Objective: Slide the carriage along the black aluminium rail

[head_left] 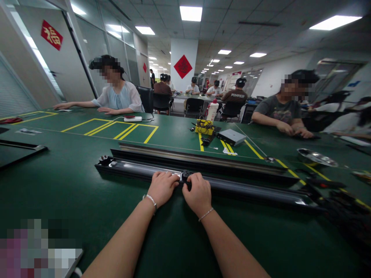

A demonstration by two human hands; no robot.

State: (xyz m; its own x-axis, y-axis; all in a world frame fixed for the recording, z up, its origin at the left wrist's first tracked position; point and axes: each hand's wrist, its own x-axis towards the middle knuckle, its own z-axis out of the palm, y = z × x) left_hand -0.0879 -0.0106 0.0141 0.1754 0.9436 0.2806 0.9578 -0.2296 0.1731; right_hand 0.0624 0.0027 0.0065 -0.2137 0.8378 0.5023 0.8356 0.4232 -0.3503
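A long black channel-shaped housing [246, 189] with a glossy inner face lies across the green table in front of me. A small black block [186, 174] sits midway along it. My left hand [164, 187] is closed on the near edge, just left of the block, its fingertips over the glossy face. To the right of the block, my right hand [198, 193] has its fingers curled over the same edge, with the index finger close to or touching the block. The fingers partly hide the contact. Just behind lies a second long dark strip [203, 160], roughly parallel.
Beyond the strips are a grey box [231, 136], a yellow holder with cables [204, 126], a white bottle [212, 110] and a white power strip [132, 119]. A metal bowl [317, 157] and dark cables are at right. A black frame [20, 152] lies left. Co-workers sit opposite.
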